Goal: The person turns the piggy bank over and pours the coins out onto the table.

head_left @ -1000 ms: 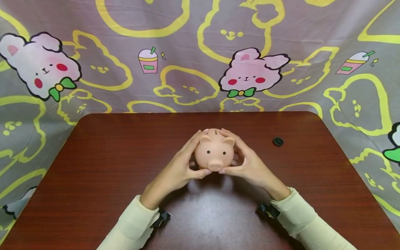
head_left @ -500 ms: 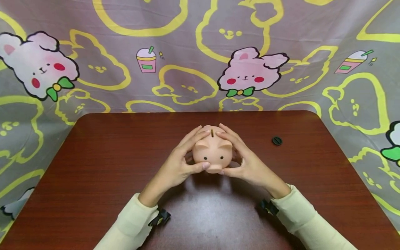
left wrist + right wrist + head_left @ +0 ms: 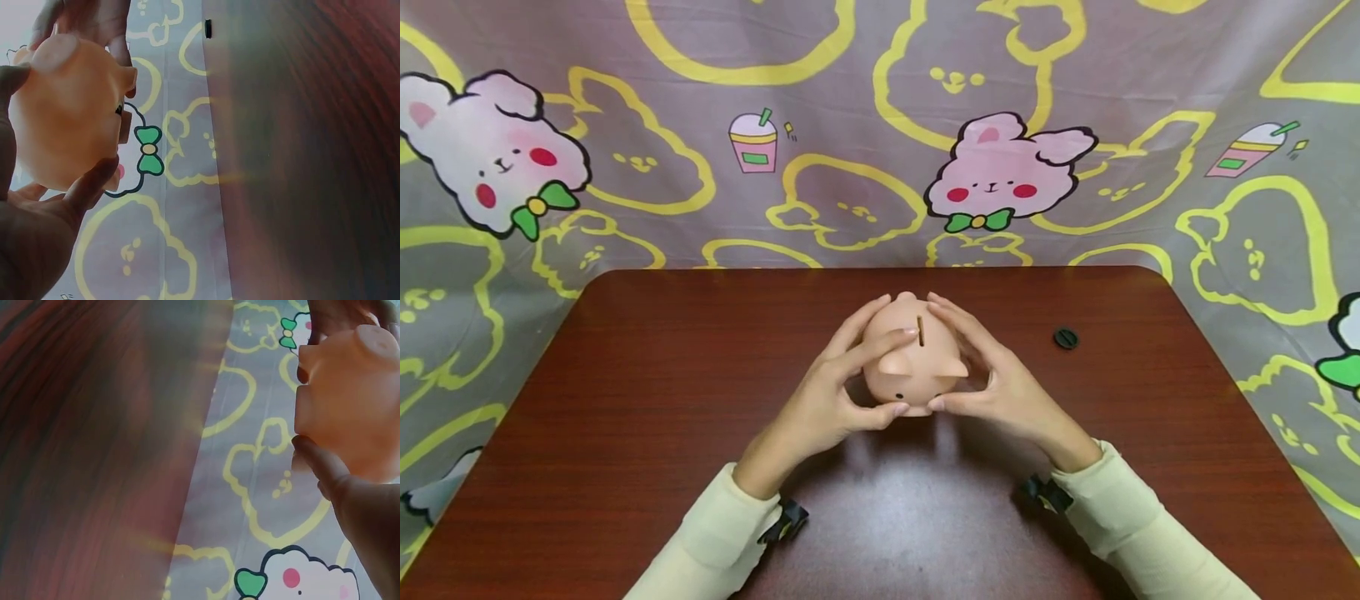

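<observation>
Piggy bank [image 3: 928,357] clamped between left hand [image 3: 827,390] and right hand [image 3: 1009,396] — black disc [image 3: 1066,337] lying apart on brown table [image 3: 662,375], patterned cloth [image 3: 842,108] hanging behind.

Pale cream long sleeves cover both forearms: the left sleeve [image 3: 677,560] over the near left part of the counter [image 3: 565,467], the right sleeve [image 3: 1161,546] over its near right part. Each ends in a plain, wide cuff, softly creased. On the side towards the counter's middle, a small black angular device with yellowish flecks shows at the left cuff [image 3: 730,518]; a similar black one shows at the right cuff [image 3: 1108,492]. The left grip [image 3: 820,404] and right grip [image 3: 1011,400] are bare.
</observation>
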`<state>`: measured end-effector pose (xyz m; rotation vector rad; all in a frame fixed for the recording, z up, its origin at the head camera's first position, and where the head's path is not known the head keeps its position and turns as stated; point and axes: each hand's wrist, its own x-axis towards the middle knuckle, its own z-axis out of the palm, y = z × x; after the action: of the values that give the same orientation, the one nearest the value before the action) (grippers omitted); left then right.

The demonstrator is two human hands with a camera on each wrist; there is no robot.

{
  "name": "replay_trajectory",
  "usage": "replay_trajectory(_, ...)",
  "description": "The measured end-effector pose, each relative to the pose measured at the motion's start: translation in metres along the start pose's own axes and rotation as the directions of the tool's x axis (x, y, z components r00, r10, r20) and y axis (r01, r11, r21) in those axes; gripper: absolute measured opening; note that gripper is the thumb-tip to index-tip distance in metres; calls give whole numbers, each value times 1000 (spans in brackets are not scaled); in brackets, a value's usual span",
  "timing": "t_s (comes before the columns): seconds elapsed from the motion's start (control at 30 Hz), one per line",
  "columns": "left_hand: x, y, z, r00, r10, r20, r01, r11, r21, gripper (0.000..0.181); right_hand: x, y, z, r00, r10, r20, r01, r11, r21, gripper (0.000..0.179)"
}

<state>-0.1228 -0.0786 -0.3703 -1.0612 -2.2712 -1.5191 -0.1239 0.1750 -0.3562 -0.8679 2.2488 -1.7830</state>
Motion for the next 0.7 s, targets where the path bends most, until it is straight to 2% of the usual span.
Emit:
replay_trajectory(0.13,0,4,0,999,35,1,-35,993,116,74,0,2,0,999,-36,-12,37,999,33,103)
replay_trajectory(0.23,0,8,1,998,61,12,-63,978,200,74,0,4,0,998,-50,-22,51,997,63,105)
replay_trajectory(0.33,0,9,2,996,86,10,-86,967,241,74,0,5,1,999,-40,-32,42,995,89,106)
replay_trajectory(0.43,2,7,3,997,73,-9,-69,972,225,74,2,5,3,999,-1,-53,7,994,108,103)
replay_trajectory(0.6,2,0,5,998,-34,-49,40,989,145,74,6,5,6,990,99,-97,-90,991,98,92)
replay_trajectory(0.7,1,-4,6,995,-87,-55,92,991,95,74,7,4,8,986,132,-99,-124,989,82,88)
